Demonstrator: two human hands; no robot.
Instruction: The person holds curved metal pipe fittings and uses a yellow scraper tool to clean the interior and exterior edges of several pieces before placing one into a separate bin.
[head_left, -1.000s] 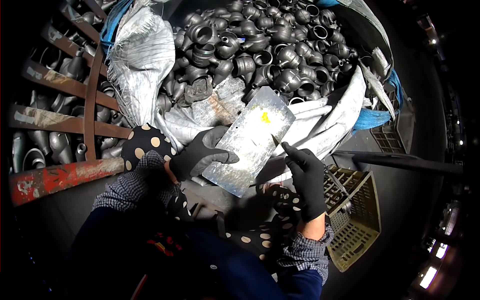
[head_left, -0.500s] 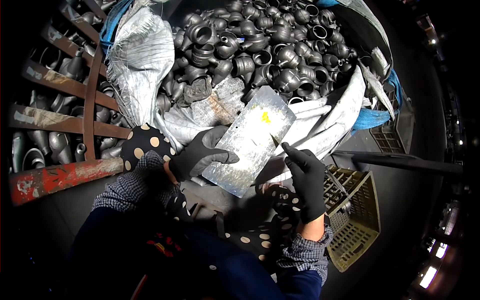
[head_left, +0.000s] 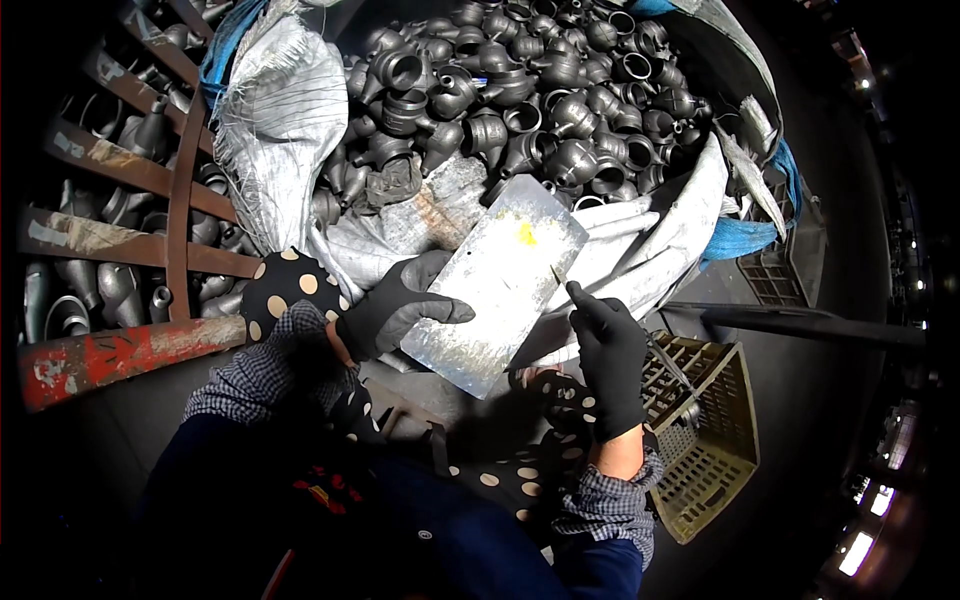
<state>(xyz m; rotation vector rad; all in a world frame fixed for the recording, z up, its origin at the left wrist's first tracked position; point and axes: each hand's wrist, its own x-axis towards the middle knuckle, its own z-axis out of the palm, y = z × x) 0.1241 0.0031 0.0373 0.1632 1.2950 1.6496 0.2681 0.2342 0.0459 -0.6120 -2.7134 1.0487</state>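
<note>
A flat rectangular metal plate (head_left: 495, 290) with a small yellow smear lies tilted across the middle, in front of the bulk bag. My left hand (head_left: 400, 308), in a dark glove, is closed on its left edge, thumb over the face. My right hand (head_left: 610, 345), gloved too, pinches a thin, dark, pointed tool (head_left: 560, 275). Only the tip sticks out past the fingers, by the plate's right edge; I cannot tell whether it touches. The rest of the tool is hidden in my hand.
Beyond the plate, a white woven bulk bag (head_left: 280, 130) holds many dark metal fittings (head_left: 490, 85). At left, a rusty brown metal crate (head_left: 180, 200) contains more fittings. A yellowish plastic basket (head_left: 715, 470) stands at lower right, below a dark bar (head_left: 810, 325).
The tool tip has shifted slightly right, toward the plate's edge. The plate has moved slightly left and its face looks brighter. My left hand keeps its grip.
</note>
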